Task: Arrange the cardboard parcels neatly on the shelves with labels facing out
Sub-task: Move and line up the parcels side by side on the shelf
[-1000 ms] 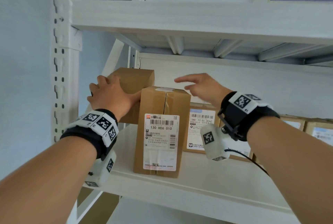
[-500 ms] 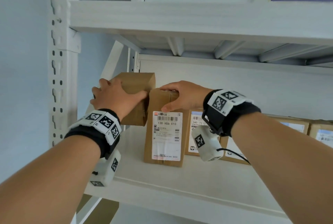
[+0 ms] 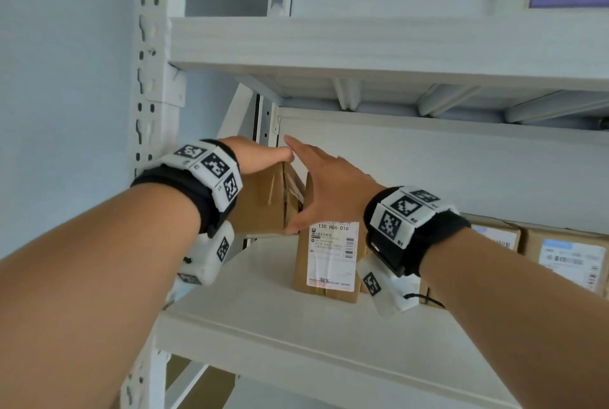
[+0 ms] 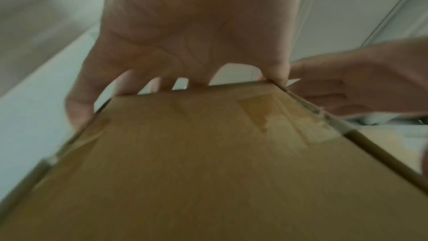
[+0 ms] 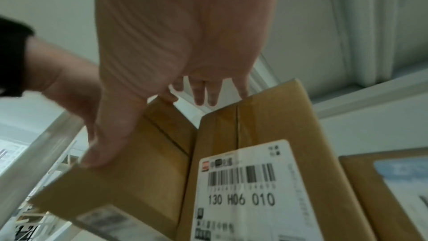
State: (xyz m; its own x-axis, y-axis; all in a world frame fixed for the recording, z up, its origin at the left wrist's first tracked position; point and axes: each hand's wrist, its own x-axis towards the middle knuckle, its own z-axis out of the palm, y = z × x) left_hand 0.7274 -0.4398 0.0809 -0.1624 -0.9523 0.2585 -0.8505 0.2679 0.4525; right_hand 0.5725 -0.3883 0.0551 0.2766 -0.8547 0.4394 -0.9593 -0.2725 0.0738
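The person's left hand point(image 3: 255, 155) grips a plain brown cardboard parcel point(image 3: 260, 201) from above, fingers curled over its far top edge and thumb down its outer side, as the left wrist view shows. This parcel is raised clear of the white metal shelf point(image 3: 263, 303), tilted, at the shelf's left end beside the perforated white upright post point(image 3: 148, 79).

The right hand point(image 3: 324, 184) lies with fingers straight and spread. Its thumb presses the near right edge of the held parcel, and its fingertips reach past the parcel's top edge.

Directly right of the grip stands 1 upright brown cardboard parcel with a white barcode label point(image 3: 329, 257) reading "130 H06 010", label facing out, resting on the shelf and close against the held parcel. Further right, 2 labelled brown cardboard parcels point(image 3: 566, 260) sit along the shelf.
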